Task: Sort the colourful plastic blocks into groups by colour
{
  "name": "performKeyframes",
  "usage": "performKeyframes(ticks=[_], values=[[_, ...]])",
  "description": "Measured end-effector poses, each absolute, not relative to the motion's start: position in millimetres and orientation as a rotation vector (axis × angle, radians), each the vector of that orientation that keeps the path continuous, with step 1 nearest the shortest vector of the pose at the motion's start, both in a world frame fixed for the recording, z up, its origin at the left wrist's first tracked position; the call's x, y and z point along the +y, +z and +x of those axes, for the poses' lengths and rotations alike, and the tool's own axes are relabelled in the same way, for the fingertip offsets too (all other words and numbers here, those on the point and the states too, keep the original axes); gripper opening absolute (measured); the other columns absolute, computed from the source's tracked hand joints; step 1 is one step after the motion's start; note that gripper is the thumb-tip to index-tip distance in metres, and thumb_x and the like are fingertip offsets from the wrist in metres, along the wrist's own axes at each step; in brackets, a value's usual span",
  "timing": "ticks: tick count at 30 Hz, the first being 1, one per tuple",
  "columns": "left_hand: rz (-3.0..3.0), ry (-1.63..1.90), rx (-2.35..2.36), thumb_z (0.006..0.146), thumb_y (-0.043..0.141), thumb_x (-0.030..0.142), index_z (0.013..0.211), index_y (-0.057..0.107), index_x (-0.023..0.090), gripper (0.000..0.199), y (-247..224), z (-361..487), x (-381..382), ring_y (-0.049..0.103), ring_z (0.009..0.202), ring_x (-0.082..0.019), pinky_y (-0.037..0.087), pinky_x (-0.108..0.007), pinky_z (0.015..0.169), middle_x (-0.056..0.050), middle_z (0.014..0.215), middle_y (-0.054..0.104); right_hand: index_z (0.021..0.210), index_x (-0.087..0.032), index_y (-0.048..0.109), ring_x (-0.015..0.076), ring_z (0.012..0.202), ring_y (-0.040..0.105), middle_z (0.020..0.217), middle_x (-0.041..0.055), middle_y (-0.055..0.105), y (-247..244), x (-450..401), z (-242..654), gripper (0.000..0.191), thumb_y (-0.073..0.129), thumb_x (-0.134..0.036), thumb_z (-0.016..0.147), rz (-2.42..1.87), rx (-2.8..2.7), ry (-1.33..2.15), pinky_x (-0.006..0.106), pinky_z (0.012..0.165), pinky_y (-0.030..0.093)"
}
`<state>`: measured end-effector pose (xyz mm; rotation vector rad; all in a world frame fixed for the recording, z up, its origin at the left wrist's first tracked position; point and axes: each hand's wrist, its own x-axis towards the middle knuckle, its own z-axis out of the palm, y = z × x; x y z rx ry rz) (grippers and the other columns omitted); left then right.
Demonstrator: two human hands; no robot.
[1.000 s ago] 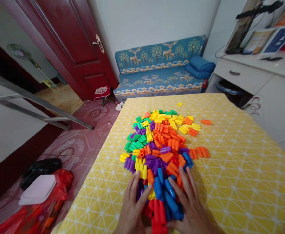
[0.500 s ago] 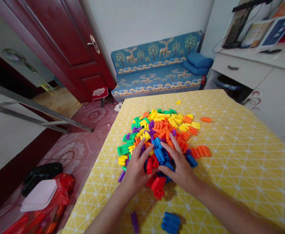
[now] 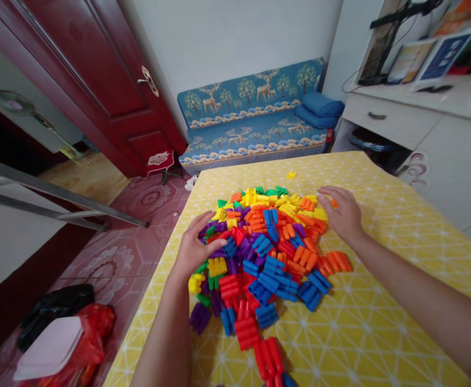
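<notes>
A heap of plastic building pieces, shaped like joined tubes, lies spread on the table. Blue pieces and red pieces sit on the near side. Orange pieces are to the right, yellow pieces at the back, with purple and green ones among them. My left hand rests at the heap's left edge, thumb and fingers spread around pieces, its thumb by a blue one. At the right rear edge, my right hand is open beside yellow pieces, with a single orange piece showing at its fingers.
The table has a yellow patterned cloth. One yellow piece lies apart at the back. Beyond stand a blue sofa, a small red stool and a white cabinet. Bags sit on the floor at left.
Both hands have moved apart from the heap's middle, left hand to the left, right hand to the right rear. The heap is flatter and wider, with blue and red pieces spread nearer me.
</notes>
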<state>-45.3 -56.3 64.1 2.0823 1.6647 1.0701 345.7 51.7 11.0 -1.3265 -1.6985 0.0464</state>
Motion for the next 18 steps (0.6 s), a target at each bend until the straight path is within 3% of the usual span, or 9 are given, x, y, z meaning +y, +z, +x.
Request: performKeyframes(ticks=[4,7,12,18], values=[[1.801,1.177,1.675,0.076,0.066,0.051,0.125,0.060,0.021,0.058,47.6,-70.2,-58.6,0.053,0.122,-0.029,0.037,-0.044,0.108,-0.010,0.129,0.060,0.121,-0.013,0.061,0.0311,0.127,0.047,0.132,0.0184,0.056,-21.5,90.0,394.8,0.055,0.035,-0.051,0.091,-1.757,-1.615,0.137,0.051,0.107,0.033],[1.664,1.177,1.662,0.077,0.063,0.053,0.124,0.062,0.020,0.057,33.6,-76.4,-55.3,0.051,0.125,-0.030,0.033,-0.046,0.111,-0.011,0.130,0.060,0.135,-0.016,0.050,0.0318,0.131,0.043,0.141,0.0149,0.049,-25.7,95.1,379.0,0.060,0.029,-0.052,0.092,-1.880,-1.659,0.326,0.056,0.111,0.025],[1.742,1.043,1.657,0.085,0.051,0.055,0.126,0.061,0.020,0.055,23.9,-75.1,-51.8,0.045,0.131,-0.028,0.027,-0.045,0.114,-0.011,0.137,0.054,0.136,-0.027,0.050,0.0291,0.131,0.045,0.140,0.0058,0.052,-19.2,67.9,306.4,0.061,0.032,-0.062,0.089,-1.534,-1.803,0.591,0.053,0.112,0.027],[1.746,1.103,1.630,0.087,0.049,0.056,0.124,0.062,0.021,0.053,19.9,-74.8,-52.4,0.041,0.134,-0.027,0.024,-0.045,0.116,-0.010,0.139,0.052,0.141,-0.025,0.045,0.0249,0.138,0.036,0.148,0.0062,0.042,-11.3,13.1,266.5,0.064,0.033,-0.063,0.091,-1.173,-1.838,0.890,0.049,0.115,0.025]])
